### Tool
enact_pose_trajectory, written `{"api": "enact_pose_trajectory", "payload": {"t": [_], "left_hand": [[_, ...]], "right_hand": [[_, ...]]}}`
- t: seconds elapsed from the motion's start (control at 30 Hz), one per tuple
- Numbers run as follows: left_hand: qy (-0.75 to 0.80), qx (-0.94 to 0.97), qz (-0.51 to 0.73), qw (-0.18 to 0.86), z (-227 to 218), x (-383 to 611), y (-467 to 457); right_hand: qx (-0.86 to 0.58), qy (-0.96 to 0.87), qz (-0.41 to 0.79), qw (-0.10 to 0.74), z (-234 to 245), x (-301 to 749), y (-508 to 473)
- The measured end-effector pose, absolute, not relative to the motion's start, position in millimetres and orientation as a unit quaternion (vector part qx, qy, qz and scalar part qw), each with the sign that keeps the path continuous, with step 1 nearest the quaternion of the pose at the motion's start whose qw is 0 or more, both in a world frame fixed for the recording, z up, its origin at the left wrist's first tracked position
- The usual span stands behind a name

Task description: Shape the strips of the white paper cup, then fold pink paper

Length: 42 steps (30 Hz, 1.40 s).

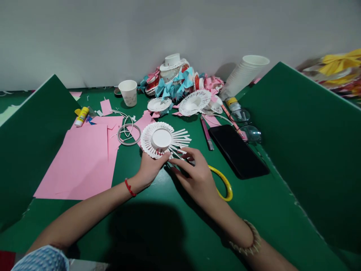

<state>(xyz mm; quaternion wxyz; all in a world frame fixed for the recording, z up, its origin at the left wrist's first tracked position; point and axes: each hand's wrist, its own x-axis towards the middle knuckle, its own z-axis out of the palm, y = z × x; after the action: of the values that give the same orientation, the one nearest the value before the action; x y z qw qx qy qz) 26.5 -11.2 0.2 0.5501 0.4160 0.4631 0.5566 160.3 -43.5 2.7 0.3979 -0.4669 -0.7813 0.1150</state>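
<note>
- Right hand [194, 174]: fingers pinched on thin white paper strips [180, 145].
- Left hand [150, 165]: gripping rim of round white cut-paper-cup rosette [158, 140].
- Smooth green worktop [169, 226]; flat pink paper sheet [81, 162].

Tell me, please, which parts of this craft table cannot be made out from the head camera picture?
- Yellow scissors: blades hidden behind the right hand.
- Cut paper cup: near edge covered by the left hand.
- Yellow bows: blurred and cut off by the right edge.
- Glue stick: label too small to read.
- Pile of finished flowers: overlapping, count unclear.
</note>
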Motion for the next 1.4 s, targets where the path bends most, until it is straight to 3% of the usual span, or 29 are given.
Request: {"api": "enact_pose_trajectory", "payload": {"t": [0.4, 0.57, 0.77, 1.03, 1.27, 1.4], "left_hand": [[0.519, 0.467, 0.533, 0.477, 3.7, 26.0, -12.5], [0.533, 0.497, 0.512, 0.455, 4.0, 25.2, -12.9], [0.502, 0.591, 0.474, 0.417, -1.1, 23.0, -15.5], [0.422, 0.692, 0.459, 0.364, -1.9, 18.1, -14.0], [0.428, 0.664, 0.447, 0.418, 5.9, 18.5, -15.2], [0.438, 0.585, 0.444, 0.518, 6.6, 18.6, -15.2]], "right_hand": [[-0.505, -0.795, -0.083, 0.326, 6.2, 157.8, -46.0], [-0.498, -0.790, -0.111, 0.340, 8.3, 156.2, -47.6], [-0.543, -0.750, -0.022, 0.376, 7.5, 154.3, -48.2], [-0.551, -0.635, 0.244, 0.484, 4.1, 154.5, -43.9], [-0.555, -0.567, 0.327, 0.514, 3.7, 154.3, -44.4], [-0.552, -0.519, 0.373, 0.536, 6.8, 152.1, -44.0]]}}
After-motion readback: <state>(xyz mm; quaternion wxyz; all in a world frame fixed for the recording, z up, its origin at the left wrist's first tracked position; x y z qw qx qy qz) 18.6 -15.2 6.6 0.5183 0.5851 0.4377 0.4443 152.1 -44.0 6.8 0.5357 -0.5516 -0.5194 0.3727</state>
